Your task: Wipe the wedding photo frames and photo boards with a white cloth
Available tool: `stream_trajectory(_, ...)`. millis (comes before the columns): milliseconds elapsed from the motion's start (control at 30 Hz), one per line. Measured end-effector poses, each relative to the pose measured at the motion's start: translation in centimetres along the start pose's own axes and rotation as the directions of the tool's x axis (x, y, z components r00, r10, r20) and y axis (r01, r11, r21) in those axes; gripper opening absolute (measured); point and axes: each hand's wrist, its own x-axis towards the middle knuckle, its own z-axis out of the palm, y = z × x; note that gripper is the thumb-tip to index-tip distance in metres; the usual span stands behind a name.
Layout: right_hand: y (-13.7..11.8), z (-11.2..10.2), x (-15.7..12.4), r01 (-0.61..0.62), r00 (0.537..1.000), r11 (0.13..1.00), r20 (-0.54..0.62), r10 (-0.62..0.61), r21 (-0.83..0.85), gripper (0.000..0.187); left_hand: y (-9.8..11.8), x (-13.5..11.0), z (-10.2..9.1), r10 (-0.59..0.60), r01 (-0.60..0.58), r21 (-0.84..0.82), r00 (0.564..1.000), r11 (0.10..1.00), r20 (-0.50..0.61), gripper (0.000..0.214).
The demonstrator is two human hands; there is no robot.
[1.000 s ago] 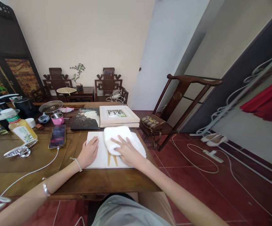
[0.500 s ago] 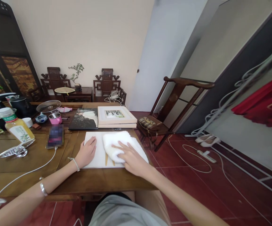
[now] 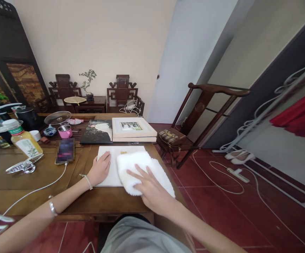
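while the left hand (image 3: pixel 101 170) lies flat at nine o'clock on the white panel (image 3: pixel 114 158), its fingers nearly together and curled round nothing, the right hand (image 3: pixel 152 188) presses the folded white towel (image 3: pixel 127 167) at four o'clock, its fingers spread over the pile. the panel rests near the table's (image 3: pixel 102 202) close edge; the towel laps past it toward six. the step in hand looks like rubbing the panel with the towel; a further stroke calls for the left palm to brace the panel and the right to press evenly.

counted around the panel: one gold mark (image 3: pixel 123 152) at twelve, just beyond the towel; one dark photo print (image 3: pixel 97 131) at eleven; at least one framed photograph (image 3: pixel 130 126) between twelve and one; one phone (image 3: pixel 65 151) between nine and ten; one pink mug (image 3: pixel 65 131) at ten; one silver hair clip (image 3: pixel 24 166) at nine; one handbag (image 3: pixel 171 137) at two.
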Motion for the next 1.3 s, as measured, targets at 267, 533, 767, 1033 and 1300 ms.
stream_trajectory(267,2.0,-1.2,2.4,-0.010,1.000,0.998,0.003,0.010,0.067,0.057,-0.1,0.0,0.0,0.010,-0.010,-0.015,1.000,1.000,-0.009,0.045)
stream_trajectory(533,4.1,-0.8,8.3,-0.112,0.992,0.994,-0.060,0.111,-0.013,0.054,-0.2,0.1,0.0,0.010,-0.010,-0.006,1.000,1.000,0.001,0.045)
stream_trajectory(767,-2.0,-1.1,1.6,-0.016,0.996,0.999,0.083,0.020,-0.046,0.053,0.0,0.1,-0.1,0.011,-0.011,0.005,1.000,1.000,0.014,0.045)
stream_trajectory(1033,-1.5,-1.4,1.5,-0.022,0.997,0.998,0.071,0.018,0.059,0.054,-0.1,0.0,0.0,0.016,-0.015,0.007,1.000,1.000,-0.010,0.045)
stream_trajectory(1300,3.2,-1.3,10.8,-0.108,0.993,0.994,-0.053,0.106,-0.031,0.049,-0.3,0.2,0.0,0.028,-0.028,-0.023,1.000,0.999,-0.003,0.044)
